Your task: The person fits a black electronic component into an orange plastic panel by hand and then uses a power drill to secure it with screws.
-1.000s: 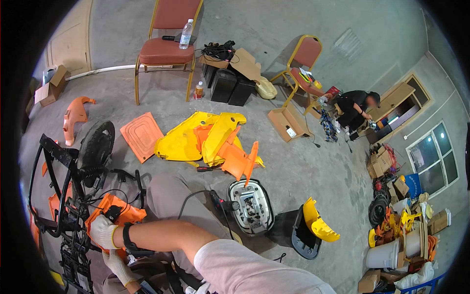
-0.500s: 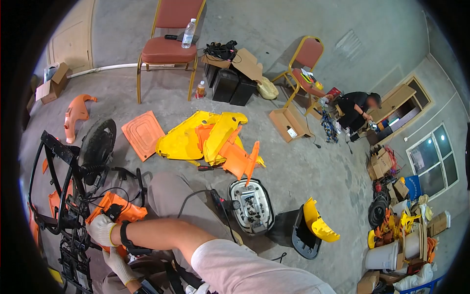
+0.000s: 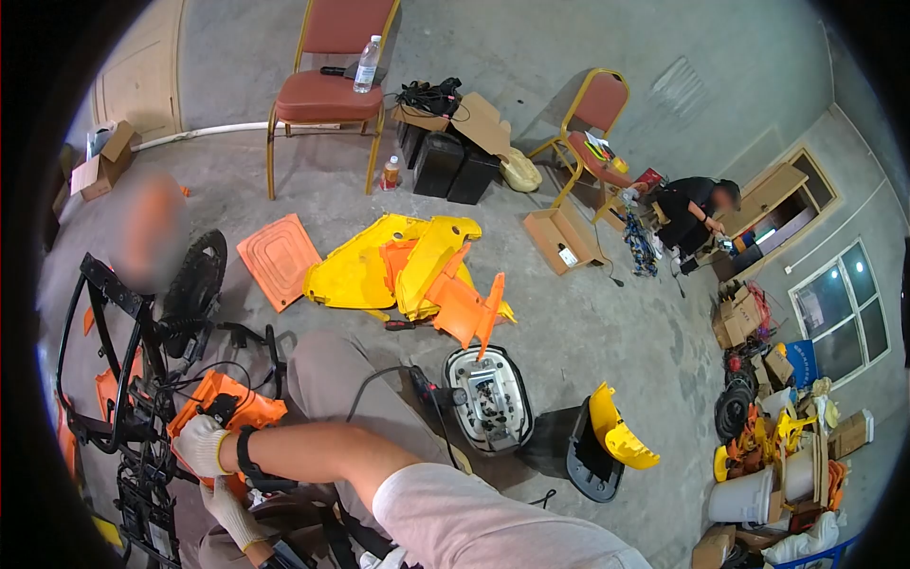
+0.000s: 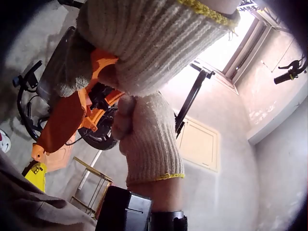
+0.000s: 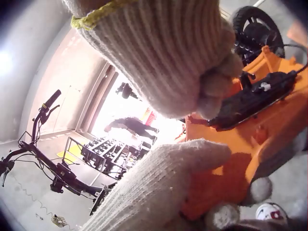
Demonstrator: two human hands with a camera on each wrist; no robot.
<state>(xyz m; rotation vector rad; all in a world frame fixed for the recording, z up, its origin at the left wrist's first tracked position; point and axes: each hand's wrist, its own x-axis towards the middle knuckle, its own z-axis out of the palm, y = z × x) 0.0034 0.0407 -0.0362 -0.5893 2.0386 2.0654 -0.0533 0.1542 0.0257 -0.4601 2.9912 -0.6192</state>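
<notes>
On a cluttered workshop's grey concrete floor (image 3: pixel 597 346), beside a black scooter frame (image 3: pixel 106 284), the gloved right hand (image 3: pixel 201 444) curls over the top edge of the orange plastic panel (image 3: pixel 251 410) while the left hand (image 3: pixel 226 513) grips its lower edge.

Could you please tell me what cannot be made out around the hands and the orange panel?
Head view: fingers of the left hand, hidden behind the right hand and orange panel.
Right wrist view: whether the right hand's curled fingers pinch anything; they cover the spot.
Head view: a blur hides the thing beside the wheel.
</notes>
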